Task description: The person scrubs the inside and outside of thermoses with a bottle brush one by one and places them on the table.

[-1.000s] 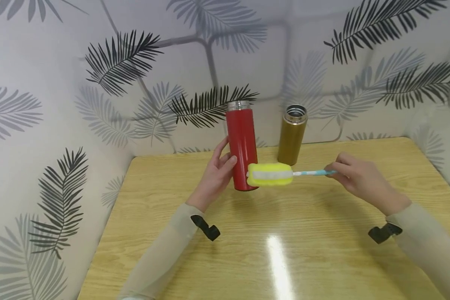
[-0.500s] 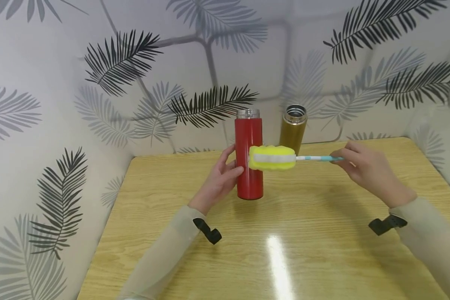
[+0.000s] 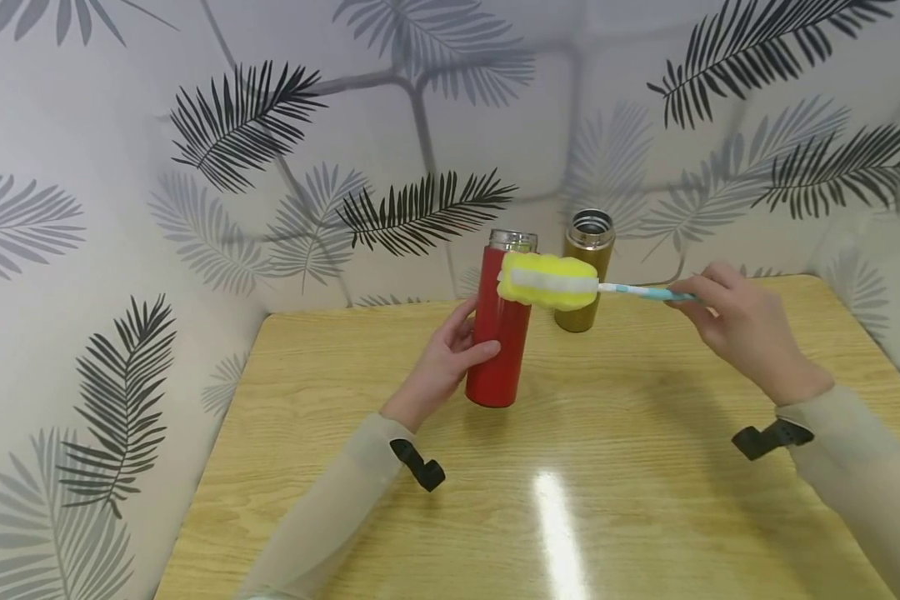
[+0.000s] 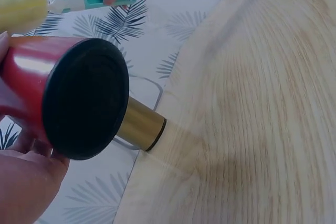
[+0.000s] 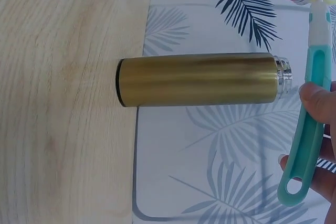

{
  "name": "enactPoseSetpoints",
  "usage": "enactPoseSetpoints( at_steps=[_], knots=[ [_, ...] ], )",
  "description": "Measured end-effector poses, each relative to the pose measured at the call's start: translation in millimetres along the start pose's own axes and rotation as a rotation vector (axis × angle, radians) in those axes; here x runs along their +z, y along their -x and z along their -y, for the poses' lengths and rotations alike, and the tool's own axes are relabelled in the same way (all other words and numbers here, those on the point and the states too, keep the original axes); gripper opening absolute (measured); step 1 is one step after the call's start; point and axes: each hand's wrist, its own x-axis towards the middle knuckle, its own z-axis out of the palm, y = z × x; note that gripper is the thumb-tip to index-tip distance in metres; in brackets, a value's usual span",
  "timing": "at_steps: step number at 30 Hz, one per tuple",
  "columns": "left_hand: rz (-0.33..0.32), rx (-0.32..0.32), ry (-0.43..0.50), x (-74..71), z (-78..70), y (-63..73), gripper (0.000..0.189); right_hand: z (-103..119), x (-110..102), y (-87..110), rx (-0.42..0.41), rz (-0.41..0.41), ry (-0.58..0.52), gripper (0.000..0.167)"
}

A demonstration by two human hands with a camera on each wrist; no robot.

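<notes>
Centre frame, my left grip (image 3: 450,358) holds the red bottle (image 3: 498,350), tilted and raised off the bench (image 3: 345,367); at right, my right grip (image 3: 746,333) pinches the yellow brush (image 3: 549,282). I seem to be lining them up; next calls for bringing brush to mouth (image 3: 513,241). The brush hides the bottle's upper side; whether they touch, I can't tell.

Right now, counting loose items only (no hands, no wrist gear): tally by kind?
Bottles: 2 (red bottle, held in the left hand; gold bottle, standing on the table)
Brushes: 1 (yellow-headed brush, held in the right hand)
Total: 3
</notes>
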Motion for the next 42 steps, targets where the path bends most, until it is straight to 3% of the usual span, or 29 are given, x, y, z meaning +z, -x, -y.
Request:
enactPoseSetpoints(
  at_steps=[9,16,22,27,33,39,41,42],
  knots=[
    [-0.048,0.018,-0.094,-3.2,-2.3,-0.9,0.071,3.0,6.9,1.9,-0.042,0.01,-0.028,0.048],
    [-0.09,0.015,-0.153,-9.2,-6.7,-1.7,0.073,0.5,11.1,17.8,-0.053,0.067,-0.056,0.049],
    [-0.115,0.071,-0.121,-13.0,-12.0,-2.5,0.071,-1.2,14.1,37.5,-0.062,0.145,-0.083,0.049],
    [-0.164,0.073,-0.117,-17.1,-15.6,0.0,0.072,-1.1,14.6,51.2,-0.075,0.169,-0.105,0.049],
    [-0.212,0.069,-0.105,-24.3,-17.0,2.3,0.075,-4.9,7.1,61.0,-0.038,0.176,-0.111,0.056],
    [-0.247,0.112,-0.095,-29.7,-18.7,3.4,0.073,-5.4,1.8,71.5,0.026,0.221,-0.121,0.06],
    [-0.252,0.126,-0.103,-30.2,-19.2,3.8,0.072,-4.7,1.9,74.1,0.059,0.239,-0.145,0.057],
    [-0.254,0.132,-0.106,-30.3,-19.0,3.7,0.072,-3.9,2.3,75.0,0.078,0.247,-0.161,0.046]
  ],
)
